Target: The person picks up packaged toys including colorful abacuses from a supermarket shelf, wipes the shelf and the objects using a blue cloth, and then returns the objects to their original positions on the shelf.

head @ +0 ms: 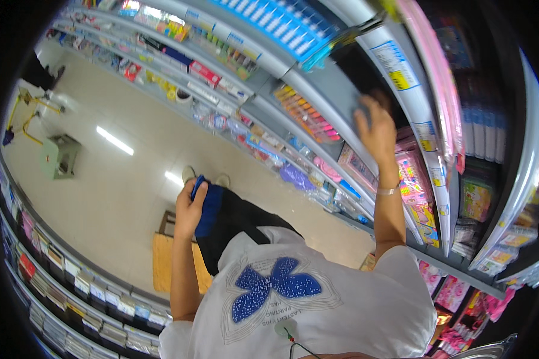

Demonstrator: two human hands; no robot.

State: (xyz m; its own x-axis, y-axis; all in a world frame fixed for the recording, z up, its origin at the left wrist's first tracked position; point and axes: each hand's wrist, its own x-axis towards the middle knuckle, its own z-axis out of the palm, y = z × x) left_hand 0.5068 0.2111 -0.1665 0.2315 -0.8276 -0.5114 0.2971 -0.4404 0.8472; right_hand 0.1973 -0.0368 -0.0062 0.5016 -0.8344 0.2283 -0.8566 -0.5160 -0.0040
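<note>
My left hand (191,206) is closed around a blue cloth (209,208) that hangs beside my dark trousers. At the upper right, my right hand (377,125) reaches over a grey metal shelf (341,85); it is blurred, its fingers are slightly spread, and nothing shows in it. Above and left of that hand lie blue packs of white tubes (292,36). A tray of orange and pink markers (307,114) sits on the shelf level below. Pink packets (411,177) stand close to my right wrist.
Shelves of stationery run along the upper side. Another rack with boxed goods (90,285) curves along the lower left. A wooden stool (161,260) stands beside my left forearm. Farther off on the floor are a green plastic stool (60,157), a yellow metal frame (24,119) and a person's dark-clothed leg (38,74).
</note>
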